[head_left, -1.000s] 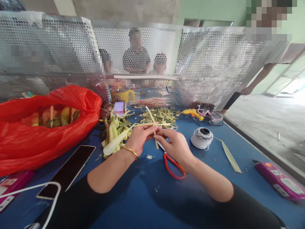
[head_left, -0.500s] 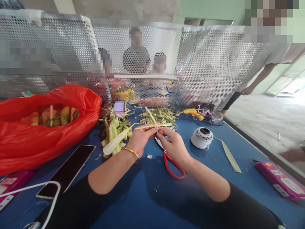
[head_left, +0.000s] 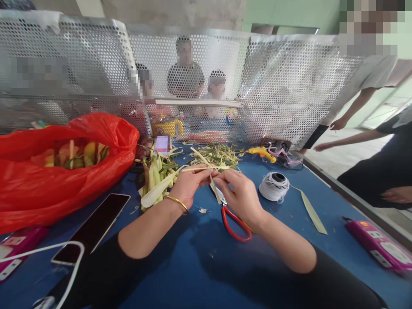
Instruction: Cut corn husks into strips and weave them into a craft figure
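Note:
My left hand (head_left: 189, 183), with a gold bangle at the wrist, pinches crossed pale husk strips (head_left: 197, 156) near the middle of the table. Against its fingertips, my right hand (head_left: 238, 191) is closed on the same strips, close to where they cross. One strip end hangs down between the hands. Red-handled scissors (head_left: 236, 225) lie beneath and beside my right hand, their blades partly covered. Left of my left hand is a pile of green-yellow husks (head_left: 156, 178). Shredded husk scraps (head_left: 222, 154) lie behind the hands.
A red bag (head_left: 64, 189) and dark phone (head_left: 93, 227) lie left. A white thread spool (head_left: 274, 187), loose husk strip (head_left: 312, 210), yellow glue gun (head_left: 262, 152) and purple power strip (head_left: 380, 244) are right. Perforated panels (head_left: 199, 51) stand behind; people are beyond and at right.
A strip end now hangs down between my hands over the scissors, and the upper strip leans further left. Another person in black has come into view at the right edge.

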Demonstrator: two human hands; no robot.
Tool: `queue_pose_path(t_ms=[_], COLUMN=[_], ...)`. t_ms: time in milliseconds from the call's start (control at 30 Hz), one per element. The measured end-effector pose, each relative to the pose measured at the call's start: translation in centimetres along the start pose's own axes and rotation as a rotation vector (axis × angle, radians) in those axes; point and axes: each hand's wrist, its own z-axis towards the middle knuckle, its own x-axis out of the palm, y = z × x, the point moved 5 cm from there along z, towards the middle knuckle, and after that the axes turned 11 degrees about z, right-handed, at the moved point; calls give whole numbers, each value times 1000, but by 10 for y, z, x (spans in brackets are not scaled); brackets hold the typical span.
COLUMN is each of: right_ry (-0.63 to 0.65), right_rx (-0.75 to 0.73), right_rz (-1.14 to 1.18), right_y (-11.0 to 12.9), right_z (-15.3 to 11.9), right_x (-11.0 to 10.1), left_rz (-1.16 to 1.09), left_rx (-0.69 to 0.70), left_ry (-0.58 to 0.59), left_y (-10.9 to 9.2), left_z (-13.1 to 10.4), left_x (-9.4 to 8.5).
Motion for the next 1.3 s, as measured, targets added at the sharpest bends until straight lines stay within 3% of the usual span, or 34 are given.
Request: queue_pose_path(t_ms=[67,133,267,367,567,833,1067,1200,1300], right_ry=[-112,-145,-13,8,41,141,161,187,116], right_rx=[-67,-97,-30,8,66,98,97,217,326], right_rz=[-144,-234,-157,-101,-44,28,44,106,172], right_y=[2,-1,-12,-13,-11,-8,0,-6,-16], right_z=[2,5,9,7,5,10,9,6,6], right_x=[-12,-18,-12,-6,0,-11,-13,-11,-14], left_rz=[0,7,31,67,228,306,288,307,327], left_rx=[-30,-62,-120,-130,-31,31,13,28,35], left_ry=[12,38,61,57,53,73,53,83,121], left_y=[-1,-3,-5,-3,5,3,3,2,1], left_z=[-1,-2,-5,-5,1,3,4,4,2], left_x=[0,1,1,1,1,0,-1,-1,0])
